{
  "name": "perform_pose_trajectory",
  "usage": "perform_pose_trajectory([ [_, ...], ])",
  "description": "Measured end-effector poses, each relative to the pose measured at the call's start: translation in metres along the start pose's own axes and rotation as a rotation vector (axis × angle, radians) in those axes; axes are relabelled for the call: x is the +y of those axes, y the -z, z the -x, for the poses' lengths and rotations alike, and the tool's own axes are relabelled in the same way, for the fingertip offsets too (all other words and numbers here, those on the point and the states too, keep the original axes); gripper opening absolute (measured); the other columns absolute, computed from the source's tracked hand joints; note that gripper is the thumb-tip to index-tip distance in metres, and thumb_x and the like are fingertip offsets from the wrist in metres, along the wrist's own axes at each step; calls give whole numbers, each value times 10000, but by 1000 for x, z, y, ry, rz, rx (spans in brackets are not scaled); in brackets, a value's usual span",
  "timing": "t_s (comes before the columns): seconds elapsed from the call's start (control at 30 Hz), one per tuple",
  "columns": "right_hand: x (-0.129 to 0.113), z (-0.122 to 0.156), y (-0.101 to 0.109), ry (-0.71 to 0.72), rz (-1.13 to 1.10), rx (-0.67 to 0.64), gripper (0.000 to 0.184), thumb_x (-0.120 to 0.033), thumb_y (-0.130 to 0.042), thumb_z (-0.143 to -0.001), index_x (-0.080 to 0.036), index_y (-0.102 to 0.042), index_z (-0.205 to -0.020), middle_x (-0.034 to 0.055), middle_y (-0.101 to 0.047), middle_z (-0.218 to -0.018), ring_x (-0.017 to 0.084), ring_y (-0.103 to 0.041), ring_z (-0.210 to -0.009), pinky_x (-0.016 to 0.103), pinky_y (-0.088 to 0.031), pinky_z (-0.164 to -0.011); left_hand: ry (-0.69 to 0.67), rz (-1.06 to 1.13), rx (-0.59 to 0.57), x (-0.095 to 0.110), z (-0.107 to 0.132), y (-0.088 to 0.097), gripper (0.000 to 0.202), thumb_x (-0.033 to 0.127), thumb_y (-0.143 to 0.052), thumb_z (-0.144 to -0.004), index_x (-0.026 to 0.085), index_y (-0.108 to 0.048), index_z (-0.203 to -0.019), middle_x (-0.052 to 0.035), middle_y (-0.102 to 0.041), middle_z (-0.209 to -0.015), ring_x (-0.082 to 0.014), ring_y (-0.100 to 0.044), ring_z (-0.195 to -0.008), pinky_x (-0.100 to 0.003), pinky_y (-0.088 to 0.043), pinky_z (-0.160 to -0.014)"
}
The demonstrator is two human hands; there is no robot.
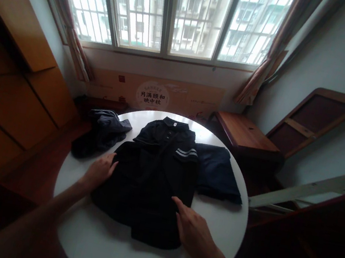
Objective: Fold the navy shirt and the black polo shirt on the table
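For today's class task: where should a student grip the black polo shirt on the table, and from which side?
Grip the black polo shirt at its near hem, coming from the person's side. The hem lies flat toward the open left hand and right hand, while the collar points away across the round white table.

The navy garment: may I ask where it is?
In the head view, the navy garment lies at the right of the white table, beside the black polo shirt.

Printed in black, in two lines, on a white circle [152, 95] on a tan cardboard panel [115, 90] below the window [169, 13]: 月满颐和 and 映中秋. Above them, a smaller arched line [154, 86]; to either side, faint small print [199, 101] and a red seal [121, 78], too small to read.
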State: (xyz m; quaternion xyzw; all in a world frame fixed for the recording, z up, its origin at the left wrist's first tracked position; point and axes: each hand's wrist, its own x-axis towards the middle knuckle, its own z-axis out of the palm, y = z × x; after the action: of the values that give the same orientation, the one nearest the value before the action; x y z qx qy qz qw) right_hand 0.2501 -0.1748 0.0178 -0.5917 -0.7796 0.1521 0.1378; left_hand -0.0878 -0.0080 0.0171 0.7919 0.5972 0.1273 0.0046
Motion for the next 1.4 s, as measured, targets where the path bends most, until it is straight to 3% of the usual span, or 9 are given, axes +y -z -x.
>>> perform_pose_trajectory([
  [0.17,25,14,32,-14,-48,3,472,-145,-331,-920,-168,-525,-1349,130,-719,-1118,259,-714,-955,372,-548,-810,85,86,-152,-24,19,24,274,216,-422,-890,188,-668,-1006,-132,-737,-997,-265,-701,-956,-339,-506,-862],
  [0.3,68,29,74,-77,-77,-8,366,-220,-375,-917,-234,-603,-1204,105,-733,-1074,272,-715,-950,405,-545,-819,214,139,-530,-39,54,55,150,297,-575,-758,229,-677,-845,-23,-699,-674,-237,-694,-660,-285,-496,-593],
  [0.4,89,23,96,-95,-27,-5,281,-288,-462,-897,-246,-642,-1109,92,-743,-977,277,-717,-883,403,-544,-783,200,228,-726,-35,60,77,236,406,-612,-748,236,-712,-878,-17,-699,-666,-220,-655,-526,-283,-465,-503],
  [0.53,89,-29,112,-111,127,107,354,-372,-531,-914,-183,-631,-1197,108,-714,-942,267,-692,-813,383,-540,-722,-23,184,-460,-5,9,80,227,384,-581,-826,243,-746,-895,-71,-742,-839,-261,-712,-813,-314,-518,-724],
  [0.7,83,-117,104,35,322,170,629,-290,-706,-812,-174,-524,-1403,175,-553,-1349,327,-556,-1194,406,-508,-908,-236,199,-124,49,-97,28,321,264,-439,-936,181,-717,-1073,-135,-709,-1130,-273,-659,-1090,-369,-478,-985],
  [0.87,92,-156,101,-5,204,171,276,-311,-627,-888,-186,-705,-1122,138,-692,-1120,244,-666,-947,304,-489,-818,-237,167,-224,80,-146,-30,572,505,-408,-984,169,-482,-1441,-164,-367,-1565,-351,-310,-1453,-574,-264,-1155],
  [0.97,115,-161,116,-159,121,365,324,-406,-484,-959,-180,-708,-1020,146,-723,-978,258,-682,-830,327,-476,-749,-169,112,-254,80,-148,-50,631,569,-362,-985,233,-368,-1518,-116,-200,-1637,-358,-143,-1507,-660,-146,-1154],
  [1.13,175,-139,122,-480,-30,910,335,-366,-415,-921,-142,-662,-948,174,-710,-874,274,-662,-760,376,-496,-709,-133,87,-190,76,-145,-60,611,575,-352,-982,289,-361,-1522,-42,-216,-1640,-289,-156,-1514,-594,-124,-1192],
  [1.4,146,-78,94,-96,30,768,222,-328,-510,-882,-187,-657,-794,93,-690,-814,222,-653,-719,346,-508,-719,-127,99,-146,75,-147,-65,577,547,-382,-981,284,-409,-1494,-33,-282,-1620,-289,-202,-1501,-585,-156,-1191],
])
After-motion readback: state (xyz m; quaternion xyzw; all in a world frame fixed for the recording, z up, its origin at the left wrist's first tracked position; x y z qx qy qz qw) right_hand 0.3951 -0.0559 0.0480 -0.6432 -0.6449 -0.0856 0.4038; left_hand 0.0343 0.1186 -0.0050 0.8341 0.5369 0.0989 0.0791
